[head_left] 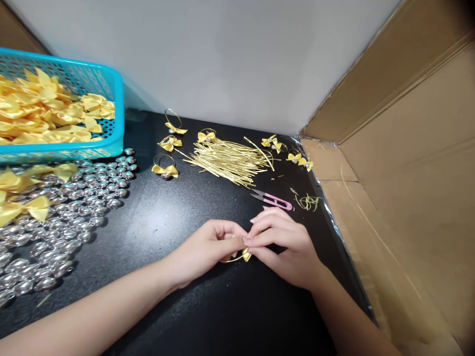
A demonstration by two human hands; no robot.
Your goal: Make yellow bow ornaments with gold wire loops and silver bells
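My left hand (211,247) and my right hand (284,242) meet fingertip to fingertip over the black table (178,306), both pinched on a small yellow bow with a thin gold wire (245,255). Only a bit of the bow and a curve of wire show below the fingers. Pink thread snips (272,200) lie just beyond my right hand. A loose bundle of gold wire pieces (230,160) lies further back.
A turquoise basket (92,143) full of yellow ribbon bows stands at the back left. Several silver beads (67,212) spread over the left of the table with loose bows among them. Finished bow rings (165,168) lie near the wires. A cardboard box (408,198) borders the right.
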